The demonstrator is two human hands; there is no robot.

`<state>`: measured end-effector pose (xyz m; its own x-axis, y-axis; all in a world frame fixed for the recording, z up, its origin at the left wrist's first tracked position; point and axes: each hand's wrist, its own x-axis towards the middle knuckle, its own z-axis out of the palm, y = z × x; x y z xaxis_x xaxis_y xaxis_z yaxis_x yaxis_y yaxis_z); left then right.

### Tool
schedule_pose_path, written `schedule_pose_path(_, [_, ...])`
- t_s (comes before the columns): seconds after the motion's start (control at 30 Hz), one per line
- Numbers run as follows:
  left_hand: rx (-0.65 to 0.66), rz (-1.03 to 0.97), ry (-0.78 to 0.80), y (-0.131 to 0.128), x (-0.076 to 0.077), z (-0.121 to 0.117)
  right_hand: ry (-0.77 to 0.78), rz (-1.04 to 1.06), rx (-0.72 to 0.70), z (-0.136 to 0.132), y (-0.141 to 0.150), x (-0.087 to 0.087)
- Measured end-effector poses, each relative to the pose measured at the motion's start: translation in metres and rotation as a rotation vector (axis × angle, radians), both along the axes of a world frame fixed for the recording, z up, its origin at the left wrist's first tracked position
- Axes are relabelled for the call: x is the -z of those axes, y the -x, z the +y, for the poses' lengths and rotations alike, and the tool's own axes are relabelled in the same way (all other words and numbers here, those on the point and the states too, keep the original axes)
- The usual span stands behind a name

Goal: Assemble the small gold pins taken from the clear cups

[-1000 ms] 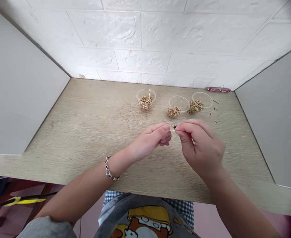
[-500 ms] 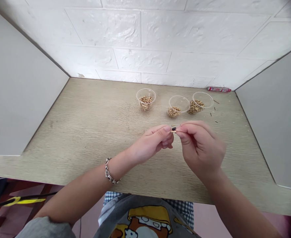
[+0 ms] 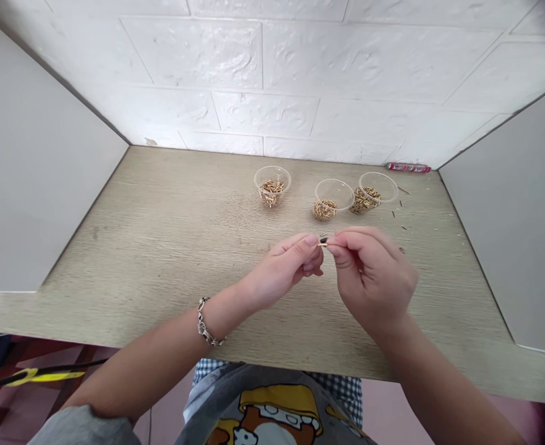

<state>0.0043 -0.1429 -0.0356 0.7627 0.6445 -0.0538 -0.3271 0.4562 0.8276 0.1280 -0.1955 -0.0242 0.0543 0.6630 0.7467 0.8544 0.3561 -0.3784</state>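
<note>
Fingertip to fingertip, my hands meet over the middle of the table. Between them is a small thin brass-coloured pin (image 3: 322,245). My left hand (image 3: 291,262) pinches its left end between thumb and forefinger, the other fingers curled. From the other side, the thumb and forefinger of my right hand (image 3: 374,272) close on its right end. A small black piece (image 3: 323,240) shows just above the pin, at the fingertips; what it is I cannot make out. Beyond the hands stand a left clear plastic cup (image 3: 272,193), a middle cup (image 3: 334,194) and a right cup (image 3: 377,188), each holding small brass-coloured pins.
Several loose pins (image 3: 404,190) lie right of the cups. A red printed tube (image 3: 407,167) rests against the white brick-patterned wall (image 3: 291,55). Grey panels border the wooden table (image 3: 170,204) on the left (image 3: 35,167) and right (image 3: 518,216).
Both hands hold nearly the same place and the same pinch on the pin. My right hand has shifted slightly left; the whole view has drifted a little.
</note>
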Motion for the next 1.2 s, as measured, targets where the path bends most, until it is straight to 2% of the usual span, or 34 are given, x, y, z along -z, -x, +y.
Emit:
schedule_pose_path(0.17, [0.001,0.081,-0.122,0.001,0.001,0.003,0.062,0.066,-0.014,-0.001,-0.001,0.001])
schedule_pose_path(0.43, [-0.026,0.283,-0.435,0.006,-0.002,0.007,0.096,0.093,-0.025,-0.002,-0.002,-0.001])
schedule_pose_path(0.63, [-0.134,0.430,-0.721,0.009,-0.008,0.006,0.159,0.184,-0.041,-0.002,-0.002,-0.001])
schedule_pose_path(0.77, [-0.173,0.487,-0.908,0.011,-0.010,0.008,0.273,0.329,-0.059,-0.003,0.000,0.001])
schedule_pose_path(0.9, [-0.133,0.456,-0.901,0.012,-0.014,0.010,0.336,0.457,-0.090,-0.005,0.000,0.003])
schedule_pose_path(1.2, [-0.124,0.447,-0.826,0.012,-0.013,0.009,0.307,0.461,-0.100,-0.004,-0.001,0.005])
